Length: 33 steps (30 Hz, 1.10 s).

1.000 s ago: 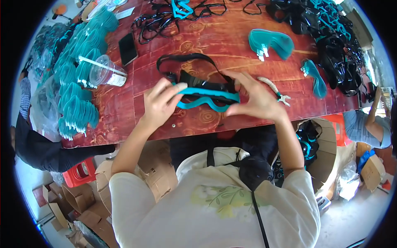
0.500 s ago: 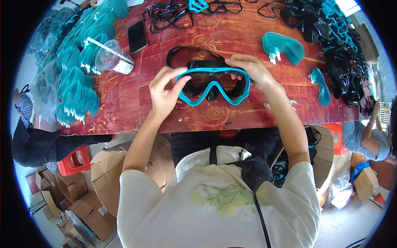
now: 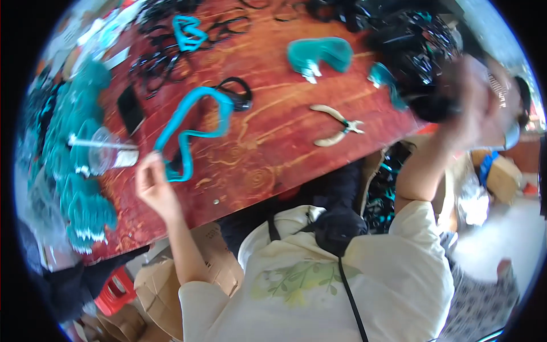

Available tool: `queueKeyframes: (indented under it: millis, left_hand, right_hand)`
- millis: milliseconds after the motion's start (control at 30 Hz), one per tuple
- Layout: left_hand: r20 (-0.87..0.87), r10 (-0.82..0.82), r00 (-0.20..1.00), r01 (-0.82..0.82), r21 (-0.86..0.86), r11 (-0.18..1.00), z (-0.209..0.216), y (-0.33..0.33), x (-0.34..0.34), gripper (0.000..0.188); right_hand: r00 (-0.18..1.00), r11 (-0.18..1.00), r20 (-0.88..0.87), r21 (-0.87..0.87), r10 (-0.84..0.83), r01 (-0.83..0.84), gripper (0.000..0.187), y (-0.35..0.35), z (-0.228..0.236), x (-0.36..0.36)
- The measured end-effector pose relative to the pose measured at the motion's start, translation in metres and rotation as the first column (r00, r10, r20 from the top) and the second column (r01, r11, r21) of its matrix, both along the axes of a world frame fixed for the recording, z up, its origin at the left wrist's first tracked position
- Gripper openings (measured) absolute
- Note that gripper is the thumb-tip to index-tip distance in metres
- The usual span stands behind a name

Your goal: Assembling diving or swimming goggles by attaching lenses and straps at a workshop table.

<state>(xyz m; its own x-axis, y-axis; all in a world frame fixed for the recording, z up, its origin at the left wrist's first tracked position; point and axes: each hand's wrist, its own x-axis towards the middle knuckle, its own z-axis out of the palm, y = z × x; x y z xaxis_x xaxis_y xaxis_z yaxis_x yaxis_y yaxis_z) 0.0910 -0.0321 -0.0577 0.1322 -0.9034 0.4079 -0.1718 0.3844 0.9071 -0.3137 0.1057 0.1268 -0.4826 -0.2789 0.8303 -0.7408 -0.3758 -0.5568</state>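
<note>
A dive mask with a teal frame (image 3: pixel 174 121) is tilted on its side over the red wooden table, its black strap (image 3: pixel 236 91) beyond it. My left hand (image 3: pixel 152 185) pinches the mask's near left corner between thumb and fingers. Far off to the right, my right hand (image 3: pixel 470 105) is stretched out over the table's right end, beside a heap of black mask parts (image 3: pixel 413 51). Motion smears its fingers, so whether they hold anything cannot be made out.
Pliers with pale handles (image 3: pixel 333 137) lie mid-table. Stacked teal lens pieces (image 3: pixel 85 199), a clear cup (image 3: pixel 105 151) and a phone (image 3: pixel 131 108) stand left. A teal lens stack (image 3: pixel 322 54) lies beyond the pliers. A red stool (image 3: pixel 117 290) and cardboard boxes are below.
My right hand has let go of the mask and swung far right. The left hand keeps the mask, now tilted. The view has turned, and the pliers show fully.
</note>
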Motion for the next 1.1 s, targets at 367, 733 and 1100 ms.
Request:
queueKeyframes:
  millis: [367, 733, 1100]
  left_hand:
    - [0.057, -0.156, 0.986, 0.136, 0.265, 0.955, -0.002, -0.023, -0.002, 0.031]
    - [0.786, 0.107, 0.608, -0.095, -0.062, 0.994, 0.035, 0.028, -0.022, 0.053]
    - [-0.387, -0.856, 0.343, 0.92, -0.049, 0.39, 0.123, 0.016, -0.097, 0.098]
  right_hand:
    - [0.863, 0.475, -0.494, 0.738, -0.106, 0.48, 0.011, 0.113, -0.124, -0.061]
    - [0.949, 0.889, 0.314, 0.434, -0.001, -0.143, 0.012, 0.109, -0.104, 0.013]
    - [-0.848, -0.116, 0.53, -0.84, 0.033, -0.53, 0.037, -0.097, -0.09, 0.093]
